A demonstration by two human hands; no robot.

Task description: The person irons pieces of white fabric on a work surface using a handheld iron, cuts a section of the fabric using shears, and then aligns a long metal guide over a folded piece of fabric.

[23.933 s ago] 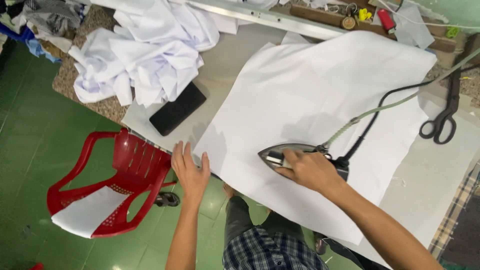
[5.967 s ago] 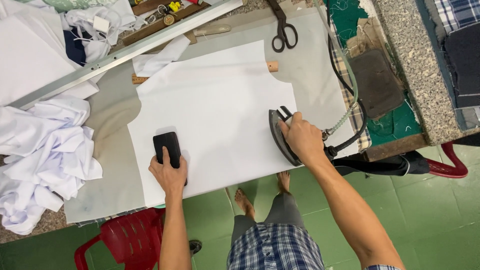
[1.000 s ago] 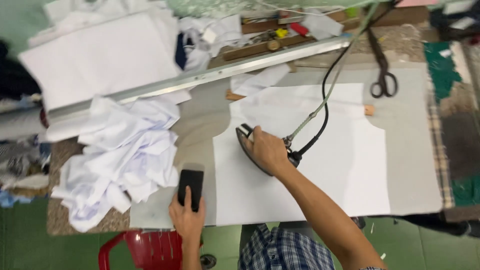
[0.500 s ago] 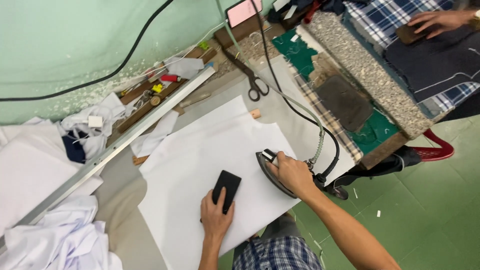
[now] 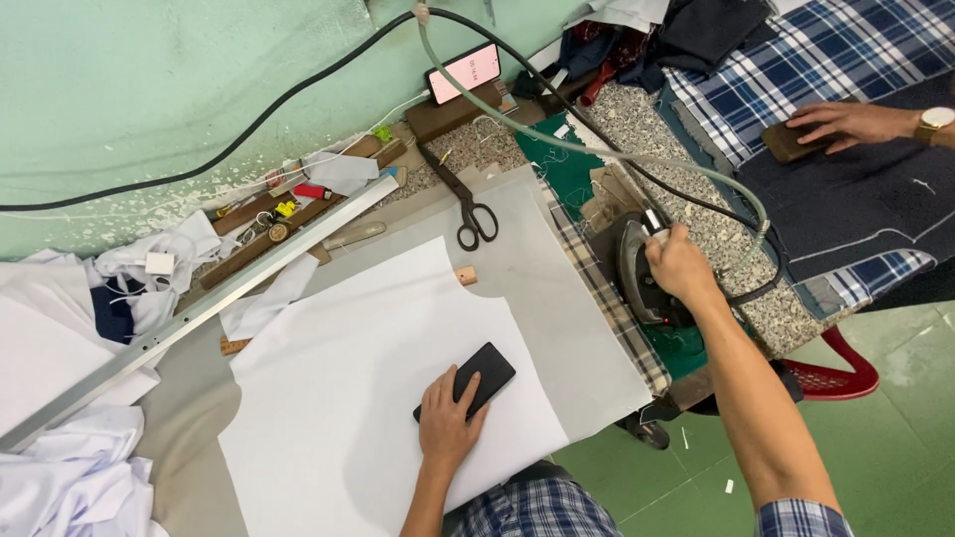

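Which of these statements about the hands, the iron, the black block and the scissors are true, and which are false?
1. The right hand grips the iron. True.
2. The iron stands on the white fabric. False: it is off the fabric, at the table's right end.
3. The left hand rests on a black block lying on the white fabric. True.
4. The scissors lie closed under the left hand. False: they lie apart from it, further up the table, blades together.
5. Another person's hand touches dark cloth. True.
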